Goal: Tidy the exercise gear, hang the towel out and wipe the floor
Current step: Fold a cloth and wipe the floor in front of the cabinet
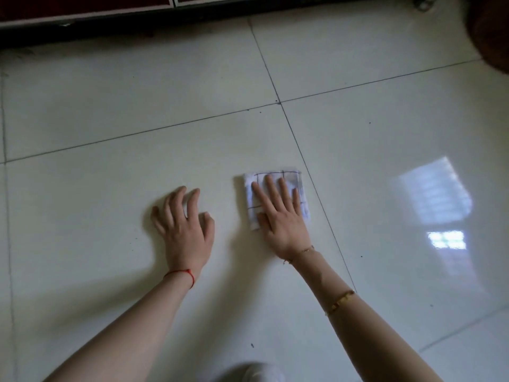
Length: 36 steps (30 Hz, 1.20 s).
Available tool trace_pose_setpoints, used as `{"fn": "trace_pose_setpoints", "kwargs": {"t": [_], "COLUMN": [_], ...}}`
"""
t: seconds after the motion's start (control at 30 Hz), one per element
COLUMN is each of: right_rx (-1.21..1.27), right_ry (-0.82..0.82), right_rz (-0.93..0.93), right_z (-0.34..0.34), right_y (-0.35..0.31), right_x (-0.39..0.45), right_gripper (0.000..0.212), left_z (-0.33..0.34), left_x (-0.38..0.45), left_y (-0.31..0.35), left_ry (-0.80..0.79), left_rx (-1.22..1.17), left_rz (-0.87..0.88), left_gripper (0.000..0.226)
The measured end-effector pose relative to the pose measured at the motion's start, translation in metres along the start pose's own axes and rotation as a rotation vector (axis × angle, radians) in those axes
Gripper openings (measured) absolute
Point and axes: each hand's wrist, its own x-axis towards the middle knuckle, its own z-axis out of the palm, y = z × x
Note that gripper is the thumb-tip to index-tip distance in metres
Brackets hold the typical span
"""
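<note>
I am at the wiping part of the task. My right hand (281, 216) lies flat on a folded cloth (276, 201), white with thin dark check lines, and presses it on the floor (137, 106). The fingers (272, 188) of this hand are open and spread over the cloth; they do not grip it, they only hold it down with the palm. The cloth lies just left of a dark tile joint (316, 186) that runs toward me.

My left hand (183, 219) is on the bare tile, a little apart from the cloth, to the left. Its fingers are open and a bit curved, with the tips on the floor, and it holds nothing. I judge it supports my weight while I lean forward.

To do this step well, I think the palm should stay flat so that the whole cloth touches the tile, and the strokes should overlap. Some small dark specks (252, 345) are on the tiles, one near me and some near the joint crossing, so these places need a pass. The joints may keep dirt, and there I would press more with the fingertips. If the cloth unfolds or rolls under the hand, it will clean less, so I would keep the fold.

I see no container, no bucket or basin. At the far edge there is only the dark base of a cabinet (82, 9).
</note>
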Motion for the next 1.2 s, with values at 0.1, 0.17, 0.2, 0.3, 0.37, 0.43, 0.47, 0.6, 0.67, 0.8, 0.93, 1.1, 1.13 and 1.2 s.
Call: {"fn": "trace_pose_setpoints", "kwargs": {"t": [0.1, 0.17, 0.2, 0.3, 0.37, 0.43, 0.47, 0.6, 0.67, 0.8, 0.93, 1.1, 1.13, 1.2], "right_rx": [-0.006, 0.008, 0.014, 0.018, 0.017, 0.018, 0.017, -0.014, -0.039, -0.078, -0.15, -0.156, -0.152, -0.133], "right_ry": [0.016, 0.013, 0.008, -0.019, -0.029, -0.036, -0.041, -0.073, -0.103, -0.177, -0.243, -0.263, -0.251, -0.219], "right_rz": [0.131, 0.223, 0.261, 0.335, 0.356, 0.335, 0.303, 0.105, -0.004, -0.221, -0.396, -0.546, -0.569, -0.611], "right_z": [-0.015, -0.025, -0.029, -0.036, -0.035, -0.033, -0.03, -0.011, 0.0, 0.022, 0.041, 0.06, 0.064, 0.069], "right_y": [0.03, 0.047, 0.052, 0.054, 0.046, 0.033, 0.024, -0.024, -0.05, -0.103, -0.144, -0.171, -0.171, -0.167], "right_x": [-0.002, 0.007, 0.014, 0.033, 0.044, 0.052, 0.055, 0.066, 0.07, 0.072, 0.073, 0.055, 0.049, 0.041], "right_gripper": [0.063, 0.065, 0.065, 0.065, 0.066, 0.067, 0.067, 0.065, 0.066, 0.066, 0.064, 0.062, 0.061, 0.061], "left_z": [0.001, 0.0, -0.001, -0.005, -0.008, -0.012, -0.014, -0.026, -0.032, -0.04, -0.045, -0.052, -0.053, -0.055], "left_x": [-0.001, -0.001, -0.001, -0.002, -0.004, -0.007, -0.009, -0.02, -0.026, -0.041, -0.051, -0.056, -0.058, -0.061], "left_y": [-0.001, -0.002, -0.003, -0.009, -0.017, -0.031, -0.039, -0.079, -0.099, -0.13, -0.148, -0.16, -0.162, -0.167], "left_ry": [-0.016, -0.025, -0.031, -0.056, -0.071, -0.07, -0.059, -0.008, 0.01, 0.047, 0.062, 0.07, 0.075, 0.073], "left_rx": [0.011, 0.01, 0.011, 0.01, 0.016, 0.016, 0.011, 0.038, 0.063, 0.083, 0.106, 0.078, 0.074, 0.074], "left_rz": [0.003, 0.015, 0.023, 0.058, 0.082, 0.044, -0.004, -0.149, -0.188, -0.272, -0.3, -0.354, -0.36, -0.361], "left_gripper": [0.049, 0.049, 0.05, 0.051, 0.052, 0.052, 0.051, 0.052, 0.052, 0.053, 0.052, 0.052, 0.052, 0.051]}}
